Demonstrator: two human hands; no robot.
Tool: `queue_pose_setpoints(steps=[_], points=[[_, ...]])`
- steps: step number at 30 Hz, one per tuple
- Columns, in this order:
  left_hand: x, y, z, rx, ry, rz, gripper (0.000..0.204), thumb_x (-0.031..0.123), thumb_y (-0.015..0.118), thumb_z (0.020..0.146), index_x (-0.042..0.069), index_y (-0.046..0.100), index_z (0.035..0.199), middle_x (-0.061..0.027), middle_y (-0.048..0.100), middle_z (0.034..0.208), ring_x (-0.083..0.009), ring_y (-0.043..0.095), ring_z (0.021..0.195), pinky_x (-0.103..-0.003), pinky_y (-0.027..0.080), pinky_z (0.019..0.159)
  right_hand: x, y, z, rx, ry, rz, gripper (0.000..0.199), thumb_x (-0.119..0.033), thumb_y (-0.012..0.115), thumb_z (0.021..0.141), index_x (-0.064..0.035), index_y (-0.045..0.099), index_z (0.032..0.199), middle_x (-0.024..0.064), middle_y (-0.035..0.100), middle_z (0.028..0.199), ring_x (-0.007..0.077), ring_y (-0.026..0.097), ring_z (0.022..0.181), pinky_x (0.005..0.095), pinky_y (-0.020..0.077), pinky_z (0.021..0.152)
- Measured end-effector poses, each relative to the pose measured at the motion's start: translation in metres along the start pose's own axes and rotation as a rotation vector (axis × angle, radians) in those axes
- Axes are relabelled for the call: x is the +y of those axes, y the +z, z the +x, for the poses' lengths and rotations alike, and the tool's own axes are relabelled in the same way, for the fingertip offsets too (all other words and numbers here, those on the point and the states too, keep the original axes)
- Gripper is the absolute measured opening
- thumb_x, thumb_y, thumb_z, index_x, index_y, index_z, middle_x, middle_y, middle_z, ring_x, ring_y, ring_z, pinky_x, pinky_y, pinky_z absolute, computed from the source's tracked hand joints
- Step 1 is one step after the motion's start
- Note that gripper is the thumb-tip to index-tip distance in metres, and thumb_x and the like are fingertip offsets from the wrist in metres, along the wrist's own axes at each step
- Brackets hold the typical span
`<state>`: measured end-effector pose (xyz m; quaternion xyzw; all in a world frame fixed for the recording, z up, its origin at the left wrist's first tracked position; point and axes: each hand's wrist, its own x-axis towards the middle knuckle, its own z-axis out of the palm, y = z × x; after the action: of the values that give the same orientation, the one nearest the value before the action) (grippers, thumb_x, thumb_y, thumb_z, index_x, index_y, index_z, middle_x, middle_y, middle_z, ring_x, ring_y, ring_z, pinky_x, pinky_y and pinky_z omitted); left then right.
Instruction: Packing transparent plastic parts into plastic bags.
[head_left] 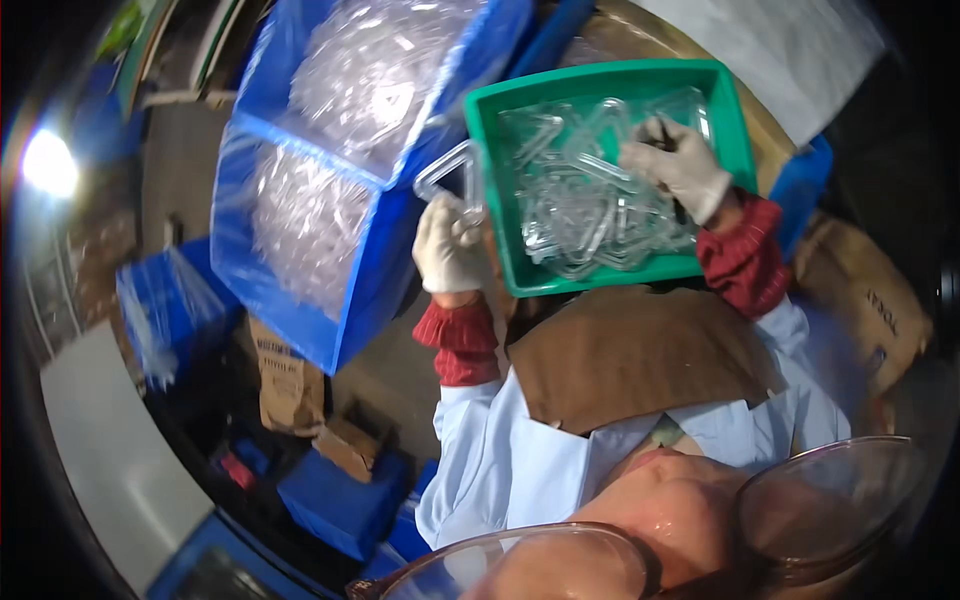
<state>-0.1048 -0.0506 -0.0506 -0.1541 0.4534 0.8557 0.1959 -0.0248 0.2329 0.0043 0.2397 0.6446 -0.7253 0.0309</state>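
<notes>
The left hand [447,250] pinches a clear triangular frame [440,171] by its near end, just outside the green tray [735,120], probably to keep it apart from the heap [580,220] inside; the right hand [685,170] curls around a dark thing [657,131] I can't identify, above the tray. The tray sits near the brown apron [640,350], seemingly for reach, beside a blue bin [360,290]

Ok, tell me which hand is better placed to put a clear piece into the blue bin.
Likely the left hand: it holds a clear piece beside the blue bin, while the right hand is over the green tray, farther away.
</notes>
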Motion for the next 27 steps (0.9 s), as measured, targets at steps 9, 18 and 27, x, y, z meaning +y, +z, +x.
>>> queue_pose_setpoints(steps=[9,18,27], points=[[-0.010,-0.030,0.031,-0.167,0.906,1.370,0.021,0.014,0.049,0.085,-0.001,0.056,0.098,-0.0098,0.060,0.090,-0.0176,0.058,0.079,-0.025,0.049,0.068,0.011,-0.016,-0.005,0.009,0.029,0.063,0.016,-0.015,0.069,0.076,-0.0044,0.061,0.085,-0.0031,0.057,0.068,0.0035,0.047,0.057,0.0202,0.0376,0.051],[0.014,0.101,0.038,-0.541,0.242,0.747,0.026,0.015,0.057,0.085,-0.002,0.055,0.105,-0.0017,0.058,0.089,-0.0122,0.054,0.083,-0.024,0.044,0.074,-0.020,-0.013,-0.009,-0.046,0.006,0.021,0.013,-0.014,0.065,0.079,-0.0047,0.063,0.087,-0.0026,0.059,0.071,0.0038,0.047,0.058,0.0191,0.0377,0.052],[-0.054,0.126,-0.010,-0.280,-0.065,0.255,0.024,0.028,0.048,0.092,0.006,0.053,0.089,0.0020,0.043,0.067,-0.0080,0.041,0.057,-0.023,0.037,0.052,0.002,-0.021,-0.016,-0.055,-0.048,0.034,0.018,-0.022,0.061,0.086,-0.0044,0.060,0.092,-0.0028,0.058,0.072,-0.0007,0.042,0.052,0.0154,0.0318,0.043]])
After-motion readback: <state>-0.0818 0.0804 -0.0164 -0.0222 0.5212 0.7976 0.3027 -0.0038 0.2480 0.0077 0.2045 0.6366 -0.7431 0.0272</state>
